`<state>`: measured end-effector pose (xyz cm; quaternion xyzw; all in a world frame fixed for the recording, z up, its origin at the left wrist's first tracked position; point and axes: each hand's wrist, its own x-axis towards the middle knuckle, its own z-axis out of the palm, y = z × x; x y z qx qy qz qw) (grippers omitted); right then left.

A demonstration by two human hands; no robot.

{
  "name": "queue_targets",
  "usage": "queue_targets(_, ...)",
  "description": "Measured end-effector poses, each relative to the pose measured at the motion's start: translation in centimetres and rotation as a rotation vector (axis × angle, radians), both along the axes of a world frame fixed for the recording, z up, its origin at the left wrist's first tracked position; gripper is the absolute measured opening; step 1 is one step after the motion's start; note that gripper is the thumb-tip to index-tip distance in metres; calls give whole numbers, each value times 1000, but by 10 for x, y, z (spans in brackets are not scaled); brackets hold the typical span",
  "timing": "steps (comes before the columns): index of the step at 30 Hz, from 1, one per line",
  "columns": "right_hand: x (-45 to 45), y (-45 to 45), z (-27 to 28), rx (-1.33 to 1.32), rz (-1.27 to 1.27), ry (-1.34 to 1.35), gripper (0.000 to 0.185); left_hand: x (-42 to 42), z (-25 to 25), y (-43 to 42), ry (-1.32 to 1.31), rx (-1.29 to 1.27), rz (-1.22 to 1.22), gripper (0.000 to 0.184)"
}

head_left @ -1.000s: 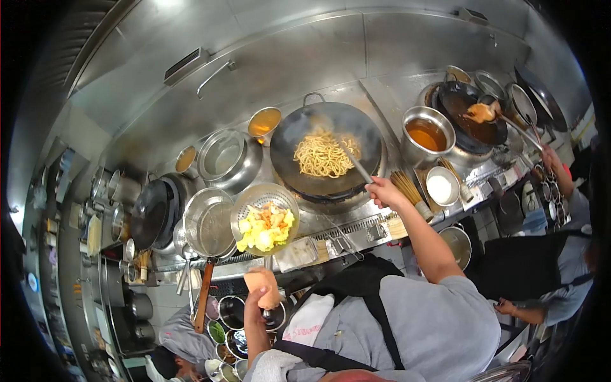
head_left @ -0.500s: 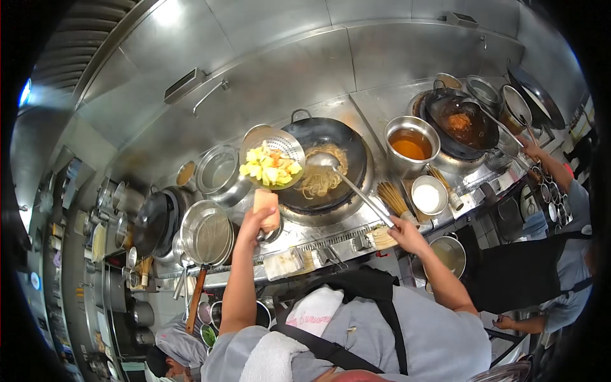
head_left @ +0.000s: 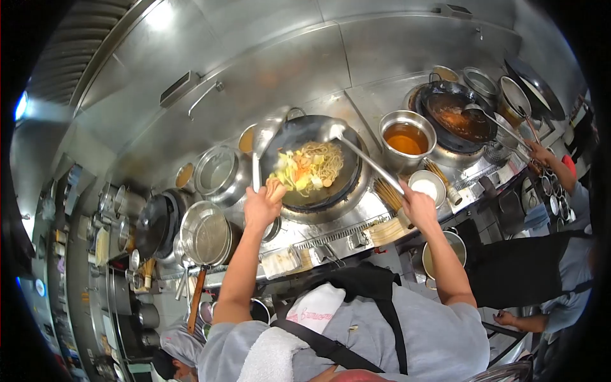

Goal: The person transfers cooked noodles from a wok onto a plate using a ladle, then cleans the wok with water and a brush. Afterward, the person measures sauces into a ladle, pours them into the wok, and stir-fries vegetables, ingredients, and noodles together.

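My left hand (head_left: pixel 261 207) grips the handle of a perforated strainer (head_left: pixel 267 132), with a peach-coloured cloth (head_left: pixel 275 190) bunched at the fingers. The strainer is turned on edge over the left rim of the wok (head_left: pixel 289 141). Chopped yellow-green and orange vegetables (head_left: pixel 294 173) lie in the wok against the brown noodles (head_left: pixel 328 163). My right hand (head_left: pixel 418 207) is closed round the long handle of a ladle (head_left: pixel 332 131), whose bowl is over the wok's far right side, above the noodles.
A metal pot of amber liquid (head_left: pixel 406 139) and a bowl of white contents (head_left: pixel 428 186) stand to the right, beside bamboo brushes (head_left: pixel 387 194). Strainers (head_left: pixel 207 230) rest on the left. Further right, a co-worker's hand (head_left: pixel 540 153) holds a ladle over another wok (head_left: pixel 461 118).
The strainer has tipped from level to on edge, and its vegetables have dropped into the wok. The ladle bowl has lifted from the noodles toward the wok's far side.
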<state>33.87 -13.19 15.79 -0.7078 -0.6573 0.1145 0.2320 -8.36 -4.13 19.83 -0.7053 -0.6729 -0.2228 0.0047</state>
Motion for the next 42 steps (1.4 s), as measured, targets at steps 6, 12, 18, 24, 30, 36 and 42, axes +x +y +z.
queue_targets(6,-36,25,12,20,81,252,47,-50,-15,-22,-97,73,59,41)
queue_targets(12,-26,1,-54,-124,146,767,48,-104,-57,-156,-1297,-129,193,53)
queue_targets(18,-62,42,-47,-265,68,868,31,-109,-121,-251,-2134,-393,266,51)
queue_targets(24,-123,105,-29,-627,167,893,34,-120,-164,-201,-2309,-474,296,44)
queue_targets(30,-35,57,-63,-113,459,176,45,-149,-174,-157,-2099,-629,264,53)
queue_targets(36,24,7,-22,-57,165,-358,48,-149,-113,-131,-1549,-426,99,52)
queue_targets(42,-14,-27,-18,-19,-51,130,47,-90,-122,-81,-2038,-720,-57,51)
